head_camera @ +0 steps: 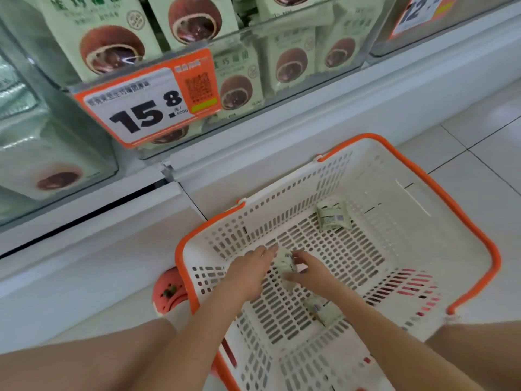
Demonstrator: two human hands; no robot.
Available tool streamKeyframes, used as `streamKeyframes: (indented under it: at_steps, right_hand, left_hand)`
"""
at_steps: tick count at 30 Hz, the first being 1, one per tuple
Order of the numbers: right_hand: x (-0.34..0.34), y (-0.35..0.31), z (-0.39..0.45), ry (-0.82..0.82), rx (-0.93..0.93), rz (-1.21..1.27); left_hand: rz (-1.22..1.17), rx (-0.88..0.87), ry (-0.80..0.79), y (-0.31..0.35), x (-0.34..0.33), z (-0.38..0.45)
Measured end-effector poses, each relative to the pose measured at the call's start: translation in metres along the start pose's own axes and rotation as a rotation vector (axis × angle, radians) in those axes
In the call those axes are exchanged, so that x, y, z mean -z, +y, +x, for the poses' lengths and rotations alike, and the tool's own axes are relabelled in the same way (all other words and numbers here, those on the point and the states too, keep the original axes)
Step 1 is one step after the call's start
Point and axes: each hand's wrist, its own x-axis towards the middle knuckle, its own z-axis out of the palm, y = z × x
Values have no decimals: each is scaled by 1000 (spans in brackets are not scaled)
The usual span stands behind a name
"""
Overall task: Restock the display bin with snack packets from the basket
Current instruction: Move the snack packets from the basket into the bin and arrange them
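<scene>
Both hands down in the basket (476, 244) on the floor. My right hand (311, 273) pinches a packet (285, 259), my left hand (251, 270) lies flat and relaxed beside it, fingertips touching it. Two more packets (332, 215) on the basket bottom; the bin (282, 108) sits above.

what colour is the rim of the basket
Orange, on a white slotted basket; it shows plainly in the head view.
</scene>
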Motion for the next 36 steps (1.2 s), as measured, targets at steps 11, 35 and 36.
streamKeyframes:
  at_steps: [11,35,36]
  right_hand:
    - [91,-65,-97,-441,218,944]
    - [261,-314,-197,762,817,56]
    - [267,-328,-187,813,817,-43]
  left_hand:
    - [-607,-179,407,59,97,-68]
    - [270,-113,1083,54,296,-159]
    - [328,-116,1052,46,298,-153]
